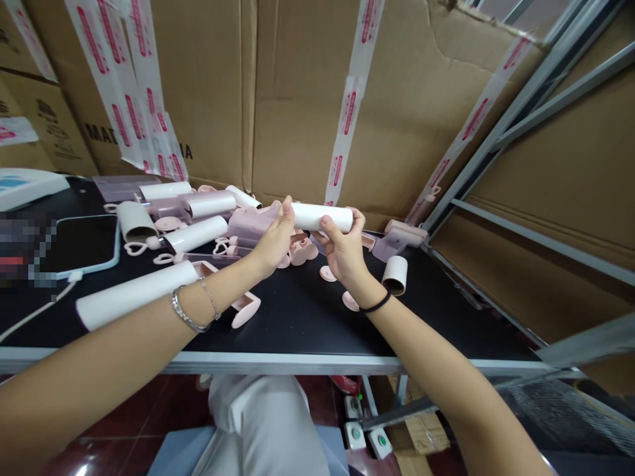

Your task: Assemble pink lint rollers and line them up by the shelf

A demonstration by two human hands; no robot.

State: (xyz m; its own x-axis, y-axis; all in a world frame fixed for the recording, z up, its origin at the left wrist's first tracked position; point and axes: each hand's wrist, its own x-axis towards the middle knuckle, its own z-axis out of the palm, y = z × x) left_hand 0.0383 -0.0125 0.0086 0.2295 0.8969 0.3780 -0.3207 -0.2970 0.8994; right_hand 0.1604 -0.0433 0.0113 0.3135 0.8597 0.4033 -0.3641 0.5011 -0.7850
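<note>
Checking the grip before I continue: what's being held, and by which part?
A white roll: left hand at its left end, right hand around its right end.

You are in a workshop, at what looks like a light-assembly bench.
In front of you, a long black tabletop with a metal edge carries many like pieces: white rolls and pale pink plastic parts. Big cardboard cartons, sealed with printed tape, stand behind it like a wall, and a bare metal frame rises on your right. Below your bench you can see small switch boxes with green buttons, more cardboard, and a dark red tiled floor.
</note>
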